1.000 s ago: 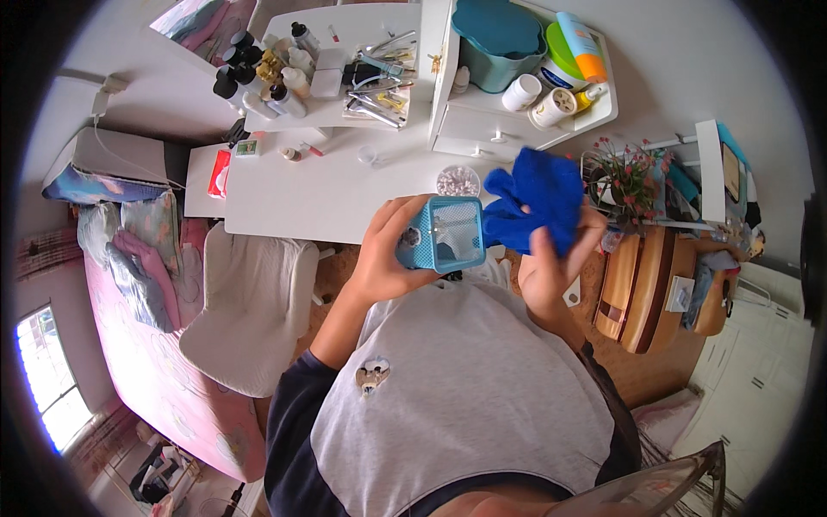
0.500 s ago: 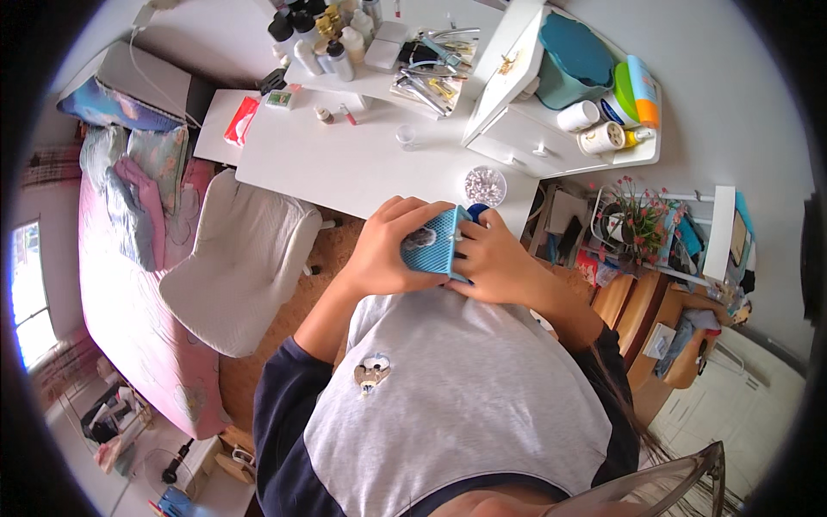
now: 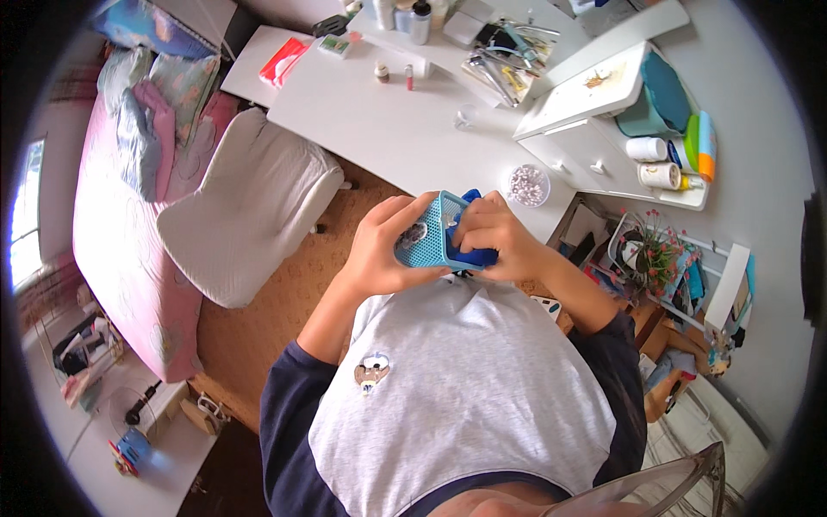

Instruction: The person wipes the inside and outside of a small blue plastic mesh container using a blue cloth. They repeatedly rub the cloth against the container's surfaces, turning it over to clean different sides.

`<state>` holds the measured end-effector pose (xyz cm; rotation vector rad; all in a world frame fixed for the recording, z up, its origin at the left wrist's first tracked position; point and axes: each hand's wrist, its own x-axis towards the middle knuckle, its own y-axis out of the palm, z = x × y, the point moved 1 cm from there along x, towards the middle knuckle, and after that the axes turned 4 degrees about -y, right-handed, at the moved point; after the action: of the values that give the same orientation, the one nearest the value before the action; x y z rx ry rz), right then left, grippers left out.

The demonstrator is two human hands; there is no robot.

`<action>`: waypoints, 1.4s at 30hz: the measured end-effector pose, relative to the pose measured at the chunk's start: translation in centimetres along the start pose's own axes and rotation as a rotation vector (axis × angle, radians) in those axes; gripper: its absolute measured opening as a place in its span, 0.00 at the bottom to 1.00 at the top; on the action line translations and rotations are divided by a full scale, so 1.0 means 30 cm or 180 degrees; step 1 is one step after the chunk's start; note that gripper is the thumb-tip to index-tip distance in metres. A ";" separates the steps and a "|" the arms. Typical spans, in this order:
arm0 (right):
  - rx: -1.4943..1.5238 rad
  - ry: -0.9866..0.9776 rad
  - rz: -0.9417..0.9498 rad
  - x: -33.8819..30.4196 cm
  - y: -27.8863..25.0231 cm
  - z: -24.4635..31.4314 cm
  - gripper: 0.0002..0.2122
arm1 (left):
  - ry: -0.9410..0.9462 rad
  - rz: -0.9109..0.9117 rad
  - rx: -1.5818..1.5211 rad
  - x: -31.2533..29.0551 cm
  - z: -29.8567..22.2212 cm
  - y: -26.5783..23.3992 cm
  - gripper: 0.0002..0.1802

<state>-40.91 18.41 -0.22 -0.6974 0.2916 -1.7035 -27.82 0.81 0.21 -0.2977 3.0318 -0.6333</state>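
Between the person's grey shirt (image 3: 465, 362) and the near edge of the desk (image 3: 345, 112), a light blue mesh holder (image 3: 426, 255) is held up by the two hands. The left hand (image 3: 377, 247) is spread to the holder's width and clamped on it, fingers over the far side and thumb along the near side, with an oval patch (image 3: 413, 234) showing on the face between them. The right hand (image 3: 504, 241) is at the holder's right end, its fingers curled nearly into a fist on a blue cloth (image 3: 474, 257). Some of the cloth shows past the knuckles and some beneath them, against the holder's rim; how much lies inside cannot be told. The hands are close together, with the holder's end and the cloth between them. Just beyond the right hand, a round tub of cotton swabs (image 3: 527, 185) stands near the corner of the desk. Farther left, well apart from the hands, stand a small bottle (image 3: 382, 73) and a slim tube (image 3: 409, 79).
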 end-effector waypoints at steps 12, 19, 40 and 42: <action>0.3854 0.0428 -0.0770 -0.032 -0.043 -0.109 0.12 | -0.0473 -0.1576 -0.1480 -0.300 0.062 0.055 0.47; 0.1082 -0.0226 0.1353 -0.066 0.083 -0.004 0.09 | -0.1234 -0.0666 -0.0878 -0.400 -0.038 0.267 0.48; 0.0240 -0.1584 0.1975 -0.181 0.081 0.108 0.17 | -0.2127 -0.0643 -0.2204 -0.627 -0.097 0.416 0.47; 0.0409 -0.1546 0.1420 -0.168 0.074 0.158 0.16 | -0.2182 -0.0709 -0.2224 -0.683 -0.081 0.398 0.46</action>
<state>-35.79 23.46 0.83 -0.8524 -0.0087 -1.0804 -10.04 16.45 -2.52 -0.6965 2.4327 0.4763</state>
